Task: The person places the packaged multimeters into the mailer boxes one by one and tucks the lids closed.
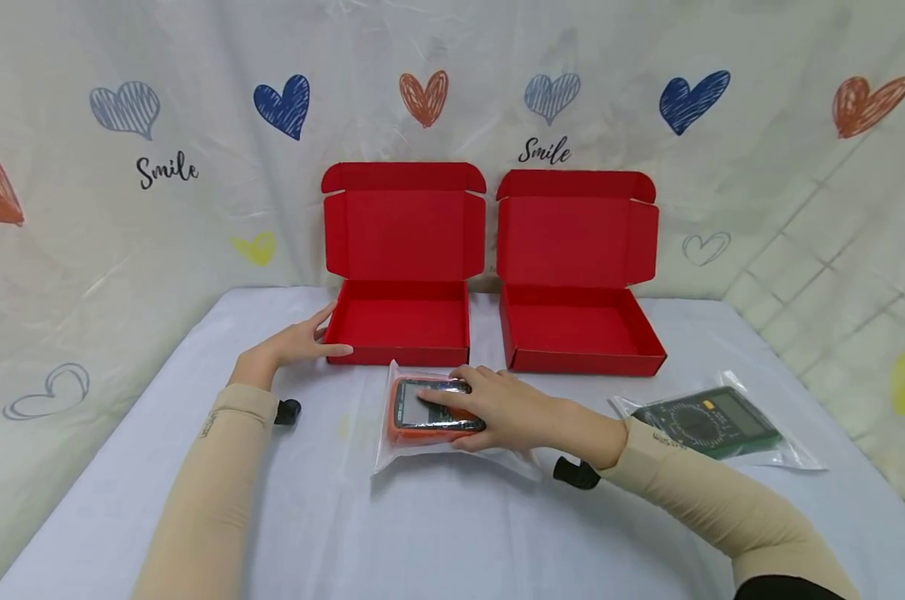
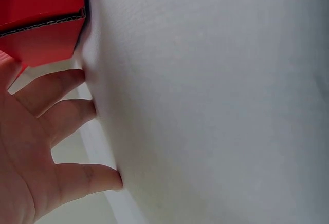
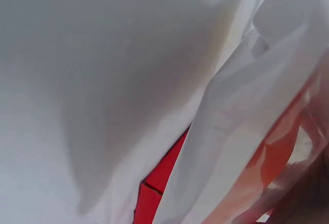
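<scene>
My right hand (image 1: 508,410) grips an orange-rimmed multimeter (image 1: 433,408) in a clear plastic bag, its index finger lying across the top. In the right wrist view, the bag (image 3: 221,131) hangs a little above the cloth and casts a shadow; the palm side is mostly hidden. My left hand (image 1: 295,343) rests at the near left corner of the left red box (image 1: 396,357), thumb along the front and a finger by the side. The left wrist view shows spread, fairly straight fingers (image 2: 61,118) touching the tablecloth beside the box.
A second red box (image 1: 587,362) stands to the right, lid up like the left one. A bagged dark green multimeter (image 1: 711,421) lies at the right, beyond my right forearm. White cloth covers the table (image 1: 332,517); a heart-printed curtain (image 1: 482,50) hangs behind.
</scene>
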### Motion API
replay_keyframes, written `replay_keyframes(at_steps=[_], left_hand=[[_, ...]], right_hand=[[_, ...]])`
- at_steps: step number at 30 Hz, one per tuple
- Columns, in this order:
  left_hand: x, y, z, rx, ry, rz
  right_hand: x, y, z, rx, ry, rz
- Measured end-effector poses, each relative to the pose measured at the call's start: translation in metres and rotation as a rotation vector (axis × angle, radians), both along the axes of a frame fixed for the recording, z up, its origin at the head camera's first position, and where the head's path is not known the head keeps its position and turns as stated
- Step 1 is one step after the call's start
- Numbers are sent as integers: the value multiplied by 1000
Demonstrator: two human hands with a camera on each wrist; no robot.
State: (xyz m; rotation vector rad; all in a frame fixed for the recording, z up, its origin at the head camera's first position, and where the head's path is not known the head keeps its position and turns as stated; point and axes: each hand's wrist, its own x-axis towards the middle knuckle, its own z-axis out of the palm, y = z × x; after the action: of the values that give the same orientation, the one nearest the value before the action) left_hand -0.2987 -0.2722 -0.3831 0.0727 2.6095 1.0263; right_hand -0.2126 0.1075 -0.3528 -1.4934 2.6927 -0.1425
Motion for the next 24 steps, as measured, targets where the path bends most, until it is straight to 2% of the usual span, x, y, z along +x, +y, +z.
replay_keyframes(at_steps=[10,18,24], left_hand=[[0,2,4,-21,5,-4],[-1,1,2,-4,26,-42],[1,2,0,-11,13,-34]], right_hand=[[-9,1,16,-38,2,-31],[-17,2,28,-37,24,-18],[-27,0,33,-25,25,-31]])
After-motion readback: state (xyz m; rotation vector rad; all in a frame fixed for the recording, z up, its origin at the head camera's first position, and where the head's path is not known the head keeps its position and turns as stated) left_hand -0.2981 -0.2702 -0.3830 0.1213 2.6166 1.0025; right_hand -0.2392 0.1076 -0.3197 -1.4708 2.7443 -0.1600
